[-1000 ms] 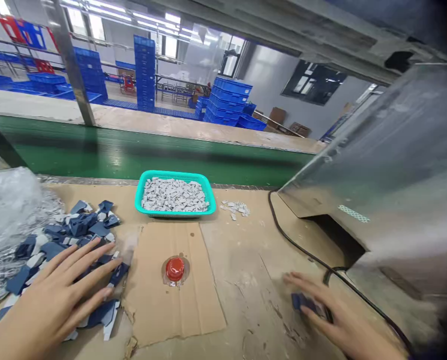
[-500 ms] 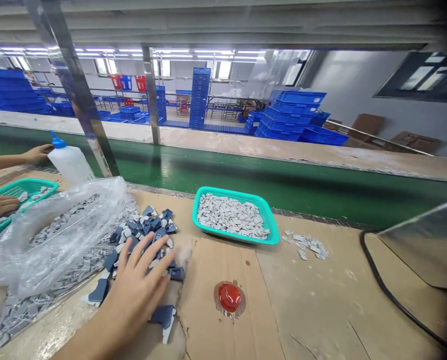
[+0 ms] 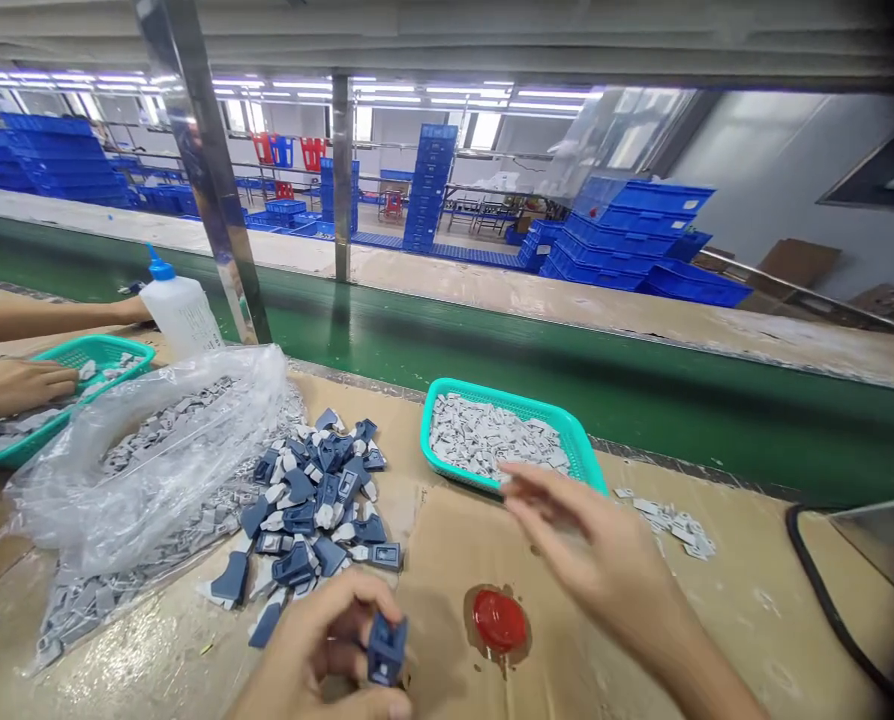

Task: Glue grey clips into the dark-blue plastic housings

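At the bottom centre my left hand (image 3: 327, 650) is closed round a dark blue plastic part (image 3: 386, 650) with a square opening. My right hand (image 3: 589, 545) reaches over the front edge of a turquoise basket (image 3: 588, 455) filled with small light grey pieces (image 3: 484, 430). Its thumb and index finger point at the pieces; whether anything is between the fingertips is too small to tell. A heap of dark blue and white parts (image 3: 327, 490) lies left of centre. Between my hands, a red blob (image 3: 499, 620) sits in a wet patch on the cardboard.
At the left, another person's hand (image 3: 19, 388) is in a second turquoise basket (image 3: 102, 345). Near it stand a white bottle (image 3: 184, 315) and a plastic bag of grey pieces (image 3: 154, 480). Loose grey pieces (image 3: 672, 525) and a black cable (image 3: 829, 610) lie right. A green belt (image 3: 387, 335) runs behind.
My left hand has drawn back from the heap and now holds a blue part. My right hand has come into view at the basket. The camera view has shifted.
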`<state>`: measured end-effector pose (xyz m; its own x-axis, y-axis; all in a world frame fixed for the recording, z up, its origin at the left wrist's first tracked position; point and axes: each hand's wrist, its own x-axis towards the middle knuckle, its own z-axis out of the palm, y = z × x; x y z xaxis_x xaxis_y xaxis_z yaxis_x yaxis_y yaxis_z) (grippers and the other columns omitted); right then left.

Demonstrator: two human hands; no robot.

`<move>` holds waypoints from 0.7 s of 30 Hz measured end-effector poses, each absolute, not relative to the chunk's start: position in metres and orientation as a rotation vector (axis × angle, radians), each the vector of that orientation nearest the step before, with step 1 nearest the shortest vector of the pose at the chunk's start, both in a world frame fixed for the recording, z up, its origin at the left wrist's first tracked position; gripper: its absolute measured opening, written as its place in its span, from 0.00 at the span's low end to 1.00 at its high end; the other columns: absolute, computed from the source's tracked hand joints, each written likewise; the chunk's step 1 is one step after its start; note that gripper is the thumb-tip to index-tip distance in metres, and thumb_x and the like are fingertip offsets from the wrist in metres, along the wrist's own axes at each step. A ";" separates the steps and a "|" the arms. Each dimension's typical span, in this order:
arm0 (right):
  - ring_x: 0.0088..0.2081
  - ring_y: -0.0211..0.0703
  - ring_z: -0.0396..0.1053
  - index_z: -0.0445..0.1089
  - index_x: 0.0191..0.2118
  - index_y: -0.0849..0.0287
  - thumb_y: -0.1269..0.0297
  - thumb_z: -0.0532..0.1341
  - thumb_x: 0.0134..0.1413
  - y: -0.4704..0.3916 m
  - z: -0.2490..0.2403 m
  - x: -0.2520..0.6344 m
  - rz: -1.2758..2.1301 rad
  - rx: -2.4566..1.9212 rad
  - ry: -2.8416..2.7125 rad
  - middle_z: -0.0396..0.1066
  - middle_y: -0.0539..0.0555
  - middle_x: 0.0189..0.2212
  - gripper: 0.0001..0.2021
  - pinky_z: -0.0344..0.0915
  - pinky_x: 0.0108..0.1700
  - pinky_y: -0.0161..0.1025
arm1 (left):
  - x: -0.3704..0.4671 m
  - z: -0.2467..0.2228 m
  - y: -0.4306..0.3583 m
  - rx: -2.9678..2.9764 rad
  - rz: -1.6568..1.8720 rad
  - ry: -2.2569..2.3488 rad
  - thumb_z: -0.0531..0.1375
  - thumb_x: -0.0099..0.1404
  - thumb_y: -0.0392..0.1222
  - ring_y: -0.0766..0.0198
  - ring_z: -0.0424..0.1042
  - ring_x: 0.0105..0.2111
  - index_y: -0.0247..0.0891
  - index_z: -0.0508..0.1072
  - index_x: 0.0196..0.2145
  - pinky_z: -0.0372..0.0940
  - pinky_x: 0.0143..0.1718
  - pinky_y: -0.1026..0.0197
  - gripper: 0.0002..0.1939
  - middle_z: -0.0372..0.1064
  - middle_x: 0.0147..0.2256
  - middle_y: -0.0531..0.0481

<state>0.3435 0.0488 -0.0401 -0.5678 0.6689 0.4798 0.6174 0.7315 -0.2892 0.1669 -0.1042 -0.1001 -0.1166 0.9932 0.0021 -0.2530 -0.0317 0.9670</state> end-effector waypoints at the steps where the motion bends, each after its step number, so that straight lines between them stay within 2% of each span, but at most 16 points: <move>1: 0.35 0.21 0.65 0.70 0.43 0.61 0.59 0.49 0.54 0.072 -0.032 0.341 0.091 -0.991 -2.416 0.66 0.51 0.39 0.17 0.65 0.35 0.18 | 0.164 -0.100 -0.100 0.894 1.424 1.036 0.68 0.44 0.40 0.72 0.64 0.25 0.37 0.66 0.33 0.57 0.25 0.71 0.20 0.63 0.26 0.54; 4: 0.41 0.25 0.64 0.72 0.41 0.56 0.68 0.52 0.49 0.118 -0.022 0.330 0.082 -0.976 -2.586 0.65 0.48 0.42 0.15 0.62 0.38 0.20 | 0.158 -0.097 -0.091 0.820 1.459 0.983 0.70 0.43 0.42 0.72 0.65 0.25 0.36 0.65 0.35 0.58 0.25 0.71 0.23 0.64 0.26 0.55; 7: 0.39 0.21 0.61 0.73 0.39 0.53 0.73 0.51 0.48 0.129 -0.026 0.318 0.114 -0.954 -2.726 0.65 0.47 0.39 0.16 0.59 0.40 0.20 | 0.153 -0.090 -0.082 0.857 1.441 0.922 0.65 0.54 0.43 0.69 0.68 0.30 0.39 0.64 0.46 0.62 0.34 0.66 0.23 0.67 0.34 0.50; 10: 0.34 0.17 0.56 0.72 0.39 0.59 0.71 0.49 0.52 0.126 -0.027 0.314 0.134 -0.948 -2.752 0.64 0.50 0.35 0.15 0.54 0.38 0.17 | 0.149 -0.078 -0.071 0.828 1.397 0.841 0.59 0.59 0.42 0.66 0.68 0.34 0.42 0.57 0.54 0.62 0.38 0.61 0.26 0.66 0.40 0.47; 14: 0.30 0.14 0.52 0.71 0.38 0.65 0.68 0.49 0.54 0.130 -0.022 0.317 0.146 -0.919 -2.703 0.63 0.51 0.31 0.15 0.49 0.33 0.14 | 0.149 -0.063 -0.056 0.851 1.391 0.930 0.60 0.57 0.42 0.70 0.64 0.32 0.39 0.57 0.52 0.61 0.37 0.65 0.27 0.63 0.35 0.51; 17: 0.26 0.14 0.53 0.72 0.36 0.65 0.67 0.51 0.52 0.130 -0.020 0.321 0.141 -0.936 -2.559 0.65 0.50 0.28 0.14 0.49 0.29 0.13 | 0.155 -0.057 -0.049 0.870 1.287 1.000 0.60 0.57 0.41 0.75 0.58 0.22 0.41 0.54 0.53 0.57 0.27 0.69 0.28 0.56 0.27 0.57; 19: 0.26 0.14 0.56 0.72 0.34 0.64 0.65 0.53 0.51 0.116 -0.017 0.327 0.149 -0.932 -2.458 0.65 0.49 0.28 0.12 0.53 0.27 0.13 | 0.162 -0.054 -0.048 0.812 1.218 0.991 0.60 0.57 0.41 0.79 0.48 0.17 0.43 0.54 0.51 0.47 0.19 0.72 0.26 0.51 0.24 0.60; 21: 0.29 0.13 0.61 0.72 0.32 0.61 0.62 0.55 0.51 0.087 -0.014 0.335 0.160 -0.850 -2.418 0.66 0.47 0.29 0.11 0.58 0.30 0.11 | 0.169 -0.053 -0.048 0.784 1.205 1.000 0.59 0.58 0.40 0.80 0.44 0.15 0.42 0.57 0.48 0.41 0.17 0.72 0.21 0.52 0.25 0.60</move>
<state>0.3354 0.0872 -0.0143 -0.6385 0.6071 0.4730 0.5394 0.7914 -0.2877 0.1686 -0.0479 -0.0529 0.0571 0.9785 -0.1981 -0.3757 0.2049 0.9038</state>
